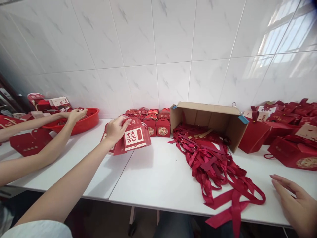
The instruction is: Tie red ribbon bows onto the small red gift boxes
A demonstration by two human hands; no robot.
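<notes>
Red and bearing a white printed panel, the gift box [135, 137] is being held above the white table [160, 177] by the left hand [116, 130], whose fingers are pressing closed over its upper part, the panel sitting below and to the right of the fingertips; whether a second box is sharing this grip, I cannot tell. The right hand [294, 200] is hovering at the table's right front, fingers loosely bent, parted and gripping nothing. Between the hands, dark red ribbons [213, 162] are trailing from the cardboard carton [210, 107], while a co-worker's hands [77, 115] are working over the red basin [86, 126].
</notes>
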